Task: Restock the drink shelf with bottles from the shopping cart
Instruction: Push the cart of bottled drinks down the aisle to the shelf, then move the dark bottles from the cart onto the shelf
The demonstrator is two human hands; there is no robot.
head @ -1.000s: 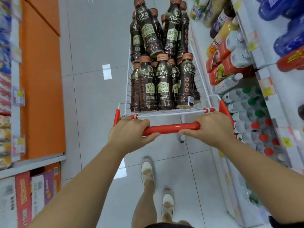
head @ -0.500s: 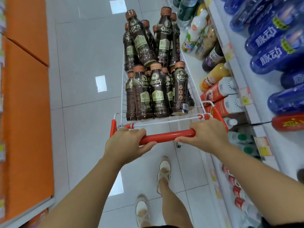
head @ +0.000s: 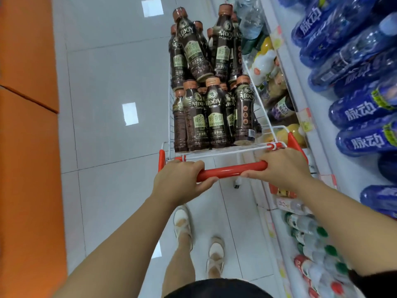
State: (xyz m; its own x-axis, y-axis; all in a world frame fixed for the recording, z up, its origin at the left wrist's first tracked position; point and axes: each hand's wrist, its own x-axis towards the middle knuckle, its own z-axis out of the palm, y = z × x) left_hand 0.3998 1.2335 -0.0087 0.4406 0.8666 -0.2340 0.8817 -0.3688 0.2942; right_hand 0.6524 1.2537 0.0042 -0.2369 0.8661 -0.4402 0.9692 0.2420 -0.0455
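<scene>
A white wire shopping cart [head: 261, 117] stands ahead of me in the aisle, packed with several dark brown coffee bottles [head: 213, 117] with copper caps, stacked in two tiers. Its red handle bar [head: 232, 169] runs across the near end. My left hand [head: 180, 181] grips the bar's left end, and my right hand [head: 281, 166] grips its right end. The drink shelf [head: 305, 117] runs along the right side, close beside the cart.
Blue bottles [head: 354, 119] fill the upper right shelves; yellow, white and purple drinks [head: 266, 67] sit lower down, with capped bottles [head: 311, 244] near the floor. An orange panel [head: 28, 147] lines the left. Grey tiled floor [head: 111, 125] lies between. My feet [head: 199, 237] are below the handle.
The cart has rolled forward along the aisle with both hands still on the handle. Blue bottles on the right shelf have come into view and my feet have stepped ahead.
</scene>
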